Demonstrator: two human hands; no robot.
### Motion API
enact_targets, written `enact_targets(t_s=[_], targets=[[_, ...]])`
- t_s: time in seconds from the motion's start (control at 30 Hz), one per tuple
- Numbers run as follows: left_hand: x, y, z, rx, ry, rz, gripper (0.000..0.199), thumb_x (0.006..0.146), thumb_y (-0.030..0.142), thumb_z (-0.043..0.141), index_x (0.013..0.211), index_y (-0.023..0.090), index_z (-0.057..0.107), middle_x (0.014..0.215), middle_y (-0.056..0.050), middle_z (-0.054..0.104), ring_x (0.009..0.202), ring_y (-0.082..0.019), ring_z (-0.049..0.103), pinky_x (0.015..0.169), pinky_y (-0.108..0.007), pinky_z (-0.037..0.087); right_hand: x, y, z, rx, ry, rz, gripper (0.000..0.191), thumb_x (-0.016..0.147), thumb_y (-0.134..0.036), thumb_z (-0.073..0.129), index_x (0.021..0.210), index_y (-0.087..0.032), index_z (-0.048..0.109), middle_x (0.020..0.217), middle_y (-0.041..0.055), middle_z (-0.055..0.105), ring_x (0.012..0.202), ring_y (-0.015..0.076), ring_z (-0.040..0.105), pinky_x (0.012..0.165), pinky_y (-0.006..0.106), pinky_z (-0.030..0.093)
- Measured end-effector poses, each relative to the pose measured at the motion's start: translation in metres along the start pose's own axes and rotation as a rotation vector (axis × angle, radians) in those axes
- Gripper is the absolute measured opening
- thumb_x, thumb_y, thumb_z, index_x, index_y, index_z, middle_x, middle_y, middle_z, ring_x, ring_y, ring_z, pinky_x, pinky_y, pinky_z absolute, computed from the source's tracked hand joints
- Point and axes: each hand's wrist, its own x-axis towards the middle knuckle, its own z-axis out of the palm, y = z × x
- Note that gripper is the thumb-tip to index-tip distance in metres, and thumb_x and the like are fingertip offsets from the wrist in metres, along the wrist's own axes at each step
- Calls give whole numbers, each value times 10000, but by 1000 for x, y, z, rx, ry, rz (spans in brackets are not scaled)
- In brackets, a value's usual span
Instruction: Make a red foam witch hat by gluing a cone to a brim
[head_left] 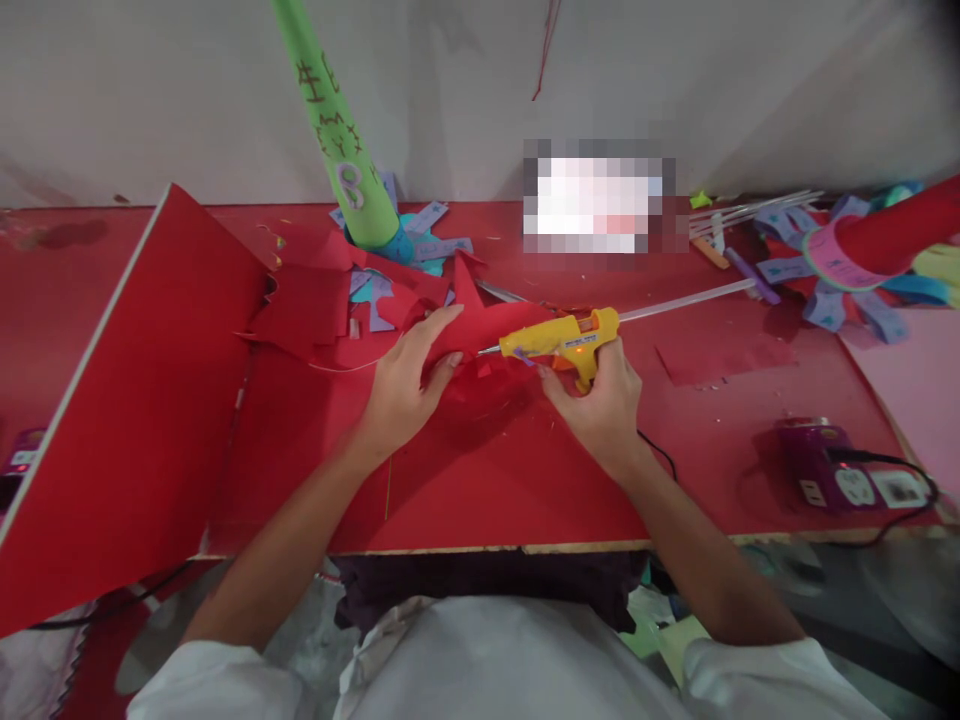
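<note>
My right hand is wrapped round the handle of a yellow hot glue gun, whose metal nozzle points left. A long clear glue stick sticks out of the gun's back end. The nozzle tip is at the red paper star, near my left thumb; whether it touches cannot be made out. My left hand grips the star at its left side, fingers on top and thumb along the near edge. Small red paper bits lie just under the nozzle.
A green paper cone with writing stands behind, among purple and blue paper strips. A red panel rises at the left. At right are a red cone with a pink band and a purple power adapter with a black cord.
</note>
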Motion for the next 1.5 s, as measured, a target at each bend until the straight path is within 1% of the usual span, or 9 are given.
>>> enact_targets(t_s=[0.33, 0.67, 0.83, 0.93, 1.0, 1.1, 1.27, 1.37, 1.5], targets=[[1, -1, -5, -12, 103, -54, 423, 1107, 431, 567, 1473, 222, 594, 1458, -116, 712, 1368, -252, 692, 1148, -405, 592, 21, 11, -30, 6, 148, 29, 494, 909, -670, 712, 1125, -245, 587, 947, 54, 698, 783, 244, 653, 697, 386, 517], [2, -13, -4, -148, 241, -151, 499, 1076, 541, 598, 1497, 276, 558, 1454, -105, 670, 1340, -273, 686, 1136, -436, 593, 27, 101, -85, -334, -208, 301, 485, 825, -683, 803, 882, -300, 512, 727, 10, 583, 600, 224, 513, 629, 388, 346], [3, -11, -3, -131, 264, -141, 523, 1078, 567, 583, 1514, 281, 534, 1443, -112, 664, 1306, -262, 702, 1086, -417, 623, 23, 131, -99, -423, -314, 367, 401, 972, -610, 637, 760, -303, 490, 667, 12, 531, 582, 246, 526, 639, 417, 371], [3, -11, -2, -99, 286, -129, 498, 1084, 547, 584, 1505, 283, 543, 1419, -105, 673, 1300, -254, 703, 1106, -425, 614, 24, 118, -103, -570, -274, 348, 391, 966, -616, 643, 764, -293, 559, 725, 60, 611, 649, 300, 601, 668, 472, 429], [2, -10, -1, -90, 299, -132, 481, 1086, 532, 586, 1497, 283, 548, 1412, -101, 678, 1312, -253, 696, 1127, -430, 602, 27, 98, -103, -536, -143, 245, 296, 947, -558, 689, 883, -276, 624, 945, 136, 721, 814, 352, 690, 746, 536, 502], [-2, -10, 3, -122, 285, -146, 468, 1081, 512, 605, 1481, 275, 554, 1431, -103, 673, 1335, -260, 687, 1139, -443, 595, 31, 53, -92, -54, -136, -14, 326, 1007, -518, 647, 1225, -276, 658, 1172, 148, 749, 1064, 347, 751, 933, 557, 590], [-10, -3, 14, -195, 226, -149, 441, 1081, 425, 624, 1493, 282, 557, 1462, -98, 678, 1373, -254, 676, 1154, -427, 583, 34, -25, -41, 203, -286, -311, 1044, 857, -609, 862, 1687, -372, 274, 1695, 146, 462, 1506, 390, 551, 1192, 628, 520], [-12, 4, 16, -181, 173, -136, 404, 1085, 400, 614, 1463, 258, 588, 1446, -103, 700, 1364, -251, 687, 1146, -409, 587, 34, -48, -6, 184, -308, -332, 1098, 866, -652, 830, 1715, -377, 189, 1704, 129, 459, 1570, 400, 480, 1211, 640, 509], [-10, 11, 13, -197, 164, -115, 378, 1078, 349, 627, 1437, 233, 610, 1402, -102, 735, 1333, -235, 708, 1122, -378, 595, 29, -47, 18, 232, -251, -264, 961, 925, -672, 752, 1692, -353, 268, 1664, 135, 511, 1518, 373, 542, 1215, 624, 505]])
